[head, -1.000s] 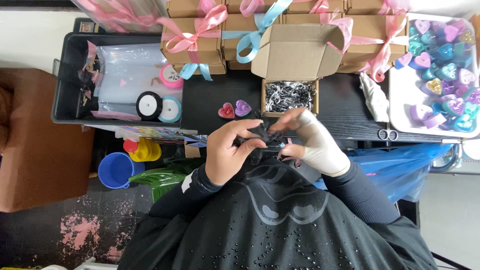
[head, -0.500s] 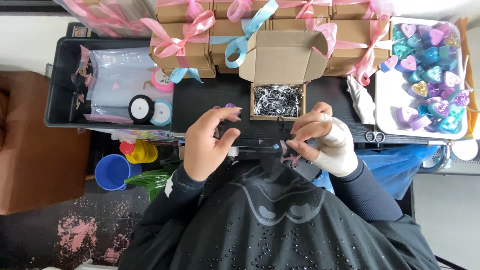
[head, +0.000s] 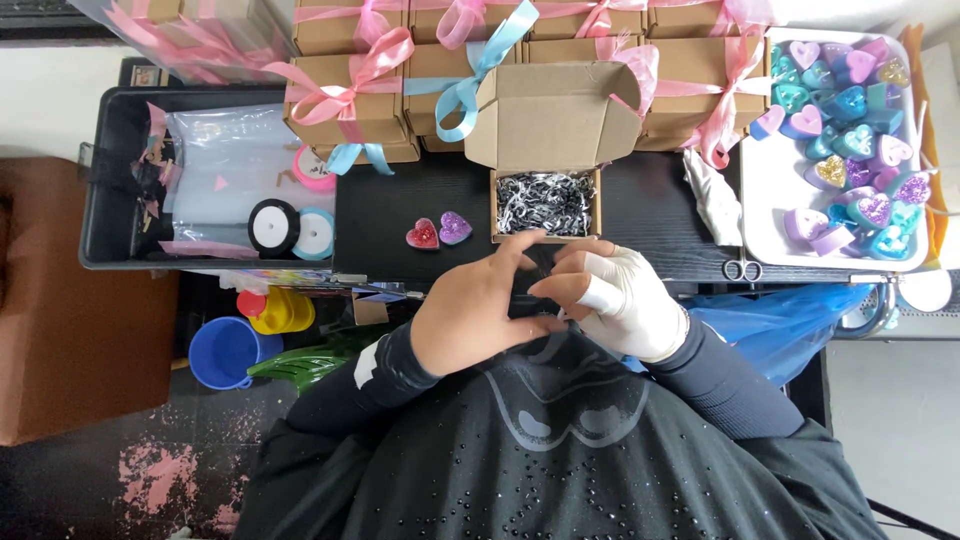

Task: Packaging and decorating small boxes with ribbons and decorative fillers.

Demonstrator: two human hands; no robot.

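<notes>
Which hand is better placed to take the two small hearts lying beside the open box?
Probably the left hand: it is on the same side as the hearts, left of the open box. The right hand would have to cross over it.

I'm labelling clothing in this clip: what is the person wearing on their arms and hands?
Both arms are in long, dark, close-fitting sleeves. The left sleeve bears a small white mark near the forearm. The left hand is bare; the right hand wears a white glove that leaves the fingertips uncovered.
</notes>
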